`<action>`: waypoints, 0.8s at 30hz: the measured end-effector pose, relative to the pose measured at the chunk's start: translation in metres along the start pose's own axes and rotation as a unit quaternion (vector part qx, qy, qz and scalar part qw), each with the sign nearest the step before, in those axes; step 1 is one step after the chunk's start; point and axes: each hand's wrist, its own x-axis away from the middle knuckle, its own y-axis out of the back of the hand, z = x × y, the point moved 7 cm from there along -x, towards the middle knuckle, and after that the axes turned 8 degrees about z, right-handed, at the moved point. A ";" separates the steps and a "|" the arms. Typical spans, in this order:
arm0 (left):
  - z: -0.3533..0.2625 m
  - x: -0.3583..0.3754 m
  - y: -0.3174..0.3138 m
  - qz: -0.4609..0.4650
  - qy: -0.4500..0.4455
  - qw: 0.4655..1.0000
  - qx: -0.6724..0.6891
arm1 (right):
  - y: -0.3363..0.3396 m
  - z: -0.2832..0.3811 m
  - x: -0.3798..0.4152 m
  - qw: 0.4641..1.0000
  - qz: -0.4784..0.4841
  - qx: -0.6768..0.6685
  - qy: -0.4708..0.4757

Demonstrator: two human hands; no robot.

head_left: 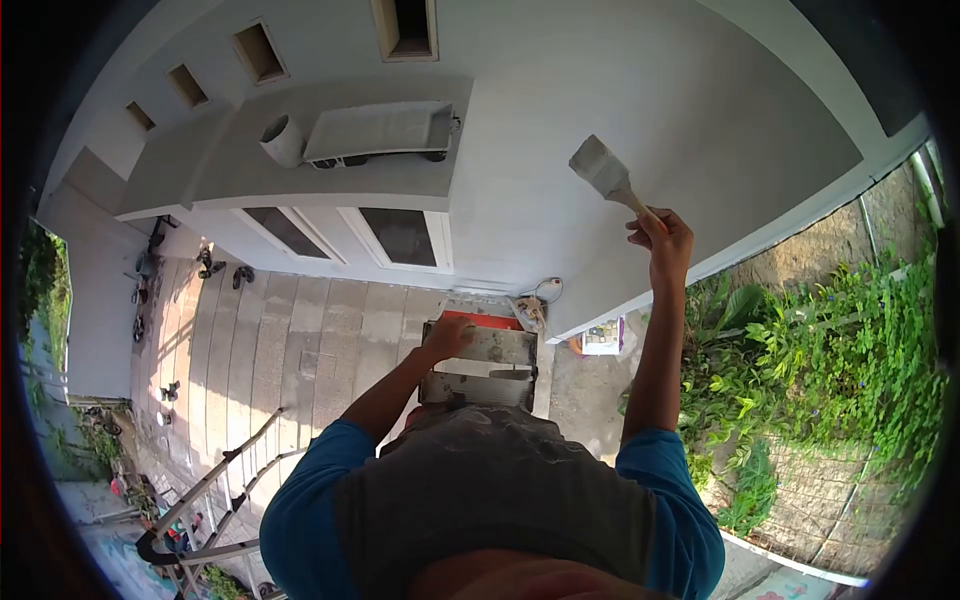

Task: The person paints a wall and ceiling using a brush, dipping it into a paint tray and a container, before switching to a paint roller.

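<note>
Raised at the right, my right hand [664, 238] is closed on the handle of a wide paintbrush [603, 170], whose bristles point up and left near the pale wall [530, 130]. My left hand [449, 338] rests low in the middle on the red and grey top of a ladder [488, 346], its fingers curled over the edge. A white paint tray [380, 131] lies on the grey ledge [330, 190] at the upper left, with a whitish cup [283, 141] tilted beside it.
Two dark windows [400, 237] sit under the ledge. Green plants [830, 350] grow at the right. Metal rails [205, 505] stand at the lower left. Footwear [242, 276] lies on the paved ground [330, 315] far below, and a white box [603, 338] stands by the wall's foot.
</note>
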 end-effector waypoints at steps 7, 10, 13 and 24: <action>-0.022 0.015 0.013 -0.136 -0.121 0.982 -0.058 | -0.150 0.064 -0.083 0.991 0.107 0.060 0.047; -0.025 0.023 0.036 -0.249 -0.062 0.962 -0.099 | -0.218 0.068 -0.114 0.985 0.152 0.061 0.051; -0.004 0.028 0.050 -0.249 0.031 0.963 -0.102 | -0.284 0.068 -0.141 0.971 0.221 0.065 0.056; -0.041 0.035 0.207 -0.439 -0.112 0.891 -0.004 | -0.449 0.063 -0.193 0.880 0.285 0.289 0.248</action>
